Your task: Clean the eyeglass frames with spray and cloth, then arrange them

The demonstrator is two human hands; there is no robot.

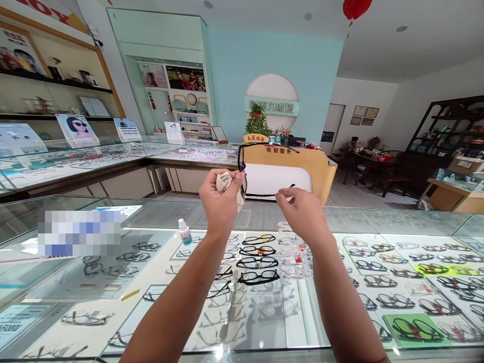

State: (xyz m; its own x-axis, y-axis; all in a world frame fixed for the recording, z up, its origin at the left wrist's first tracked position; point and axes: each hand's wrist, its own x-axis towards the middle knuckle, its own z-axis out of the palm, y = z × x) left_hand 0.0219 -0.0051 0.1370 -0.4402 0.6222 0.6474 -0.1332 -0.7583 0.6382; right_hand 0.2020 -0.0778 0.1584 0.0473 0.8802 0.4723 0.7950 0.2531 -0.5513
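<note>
A pair of black-framed eyeglasses [242, 157] is raised above the glass counter, turned side-on with both temples stretched to the right. My left hand [219, 206] is closed, pinching the front of the frame between thumb and finger. A crumpled beige cloth [224, 182] is bunched in that same hand, with a corner hanging below. The fingers of my right hand [305, 214] are closed on the lower temple near its tip. The upper temple extends free. Beneath my hands, a column of black eyeglasses [259, 277] lies in the display.
A small white bottle [184, 232] stands on the glass counter [151, 222] left of my hands. Many frames fill the display on both sides. Beyond are a wooden cashier desk [321, 176] and a long showcase [192, 164]. A person [354, 143] sits far right.
</note>
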